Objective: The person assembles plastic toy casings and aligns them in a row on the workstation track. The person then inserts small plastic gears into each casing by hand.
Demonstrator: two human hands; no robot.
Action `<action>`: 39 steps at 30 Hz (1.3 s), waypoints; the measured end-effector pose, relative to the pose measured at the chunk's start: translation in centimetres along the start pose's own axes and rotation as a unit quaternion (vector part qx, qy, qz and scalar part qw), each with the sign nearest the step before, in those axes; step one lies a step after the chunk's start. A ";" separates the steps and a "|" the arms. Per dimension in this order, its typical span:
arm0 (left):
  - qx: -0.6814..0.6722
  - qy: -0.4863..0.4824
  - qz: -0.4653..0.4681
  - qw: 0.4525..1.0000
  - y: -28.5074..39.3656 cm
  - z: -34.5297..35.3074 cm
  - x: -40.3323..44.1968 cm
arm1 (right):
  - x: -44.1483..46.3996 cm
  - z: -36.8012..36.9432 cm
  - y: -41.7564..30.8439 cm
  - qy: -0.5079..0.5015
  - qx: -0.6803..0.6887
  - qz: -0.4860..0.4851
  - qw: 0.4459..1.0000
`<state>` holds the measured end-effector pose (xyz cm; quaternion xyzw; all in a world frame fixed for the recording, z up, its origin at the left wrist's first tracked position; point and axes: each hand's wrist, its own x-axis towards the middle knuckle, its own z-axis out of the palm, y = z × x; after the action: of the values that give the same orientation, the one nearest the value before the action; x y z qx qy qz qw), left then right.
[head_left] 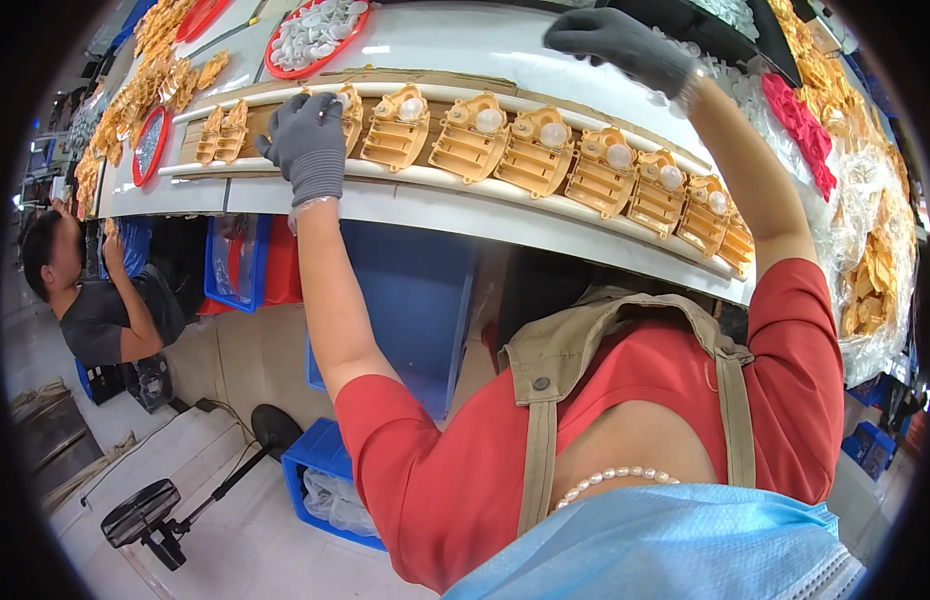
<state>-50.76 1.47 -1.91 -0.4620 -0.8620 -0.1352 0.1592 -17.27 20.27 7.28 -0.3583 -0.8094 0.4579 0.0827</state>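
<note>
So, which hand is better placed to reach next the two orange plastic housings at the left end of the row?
Probably the left hand: it is low, just right of those orange plastic housings, whereas the right hand is raised and much farther from them.

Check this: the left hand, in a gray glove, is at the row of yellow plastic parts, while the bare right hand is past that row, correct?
Not quite: the right hand isn't bare. The head view shows it in a gray glove too. The rest holds: gloved left hand at the row of yellow plastic parts, right hand past it.
</note>
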 end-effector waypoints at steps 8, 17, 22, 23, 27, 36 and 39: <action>0.115 -0.049 0.072 0.990 1.3 -2.1 0.8 | -4.9 -4.8 4.0 0.095 0.059 0.026 0.993; 0.194 -0.101 0.133 0.967 2.8 -4.5 1.5 | -6.6 -7.2 7.6 0.153 0.109 0.035 0.982; 0.228 -0.124 0.183 0.948 3.1 -5.0 2.2 | -7.1 -7.3 8.1 0.160 0.118 0.037 0.979; 0.234 -0.129 0.187 0.945 3.2 -5.1 2.3 | -7.1 -7.4 8.4 0.158 0.130 0.034 0.978; 0.234 -0.133 0.212 0.940 3.6 -5.6 2.6 | -6.4 -8.1 11.9 0.154 0.014 0.026 0.988; 0.299 -0.155 0.296 0.894 5.4 -6.5 3.4 | -7.4 -7.4 8.9 0.172 0.109 0.054 0.977; 0.299 -0.169 0.302 0.889 5.6 -6.7 3.6 | -7.4 -7.3 8.6 0.175 0.094 0.063 0.978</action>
<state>-46.89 4.62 6.16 -0.6463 -0.6943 0.2637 0.1752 -4.17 23.21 6.01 -0.4737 -0.7115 0.4666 0.2273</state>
